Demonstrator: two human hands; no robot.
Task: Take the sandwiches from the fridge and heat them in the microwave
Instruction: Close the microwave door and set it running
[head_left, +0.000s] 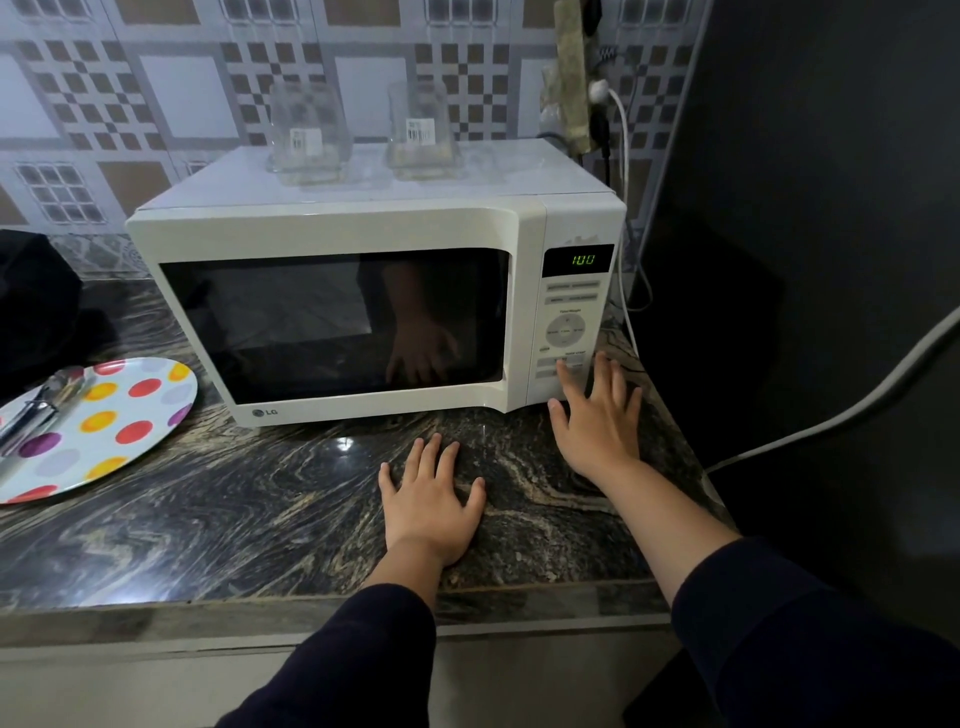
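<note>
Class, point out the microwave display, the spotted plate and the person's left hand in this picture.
microwave display (583, 259): head view, on the green digits.
spotted plate (136, 431): head view, on a red dot near the middle.
left hand (431, 499): head view, on its back.

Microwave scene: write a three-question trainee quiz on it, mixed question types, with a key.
1. True or false: the microwave door is open.
2. Which hand reaches the microwave's buttons? A) left hand B) right hand C) neither
3. Fill in: the display reads ____.

Key
1. False. The door is closed, with the dark window reflecting a hand.
2. B. The right hand's fingertips are at the lower buttons; whether one is being pressed cannot be told. The left hand lies flat on the counter.
3. 1:00, in green digits.
</note>
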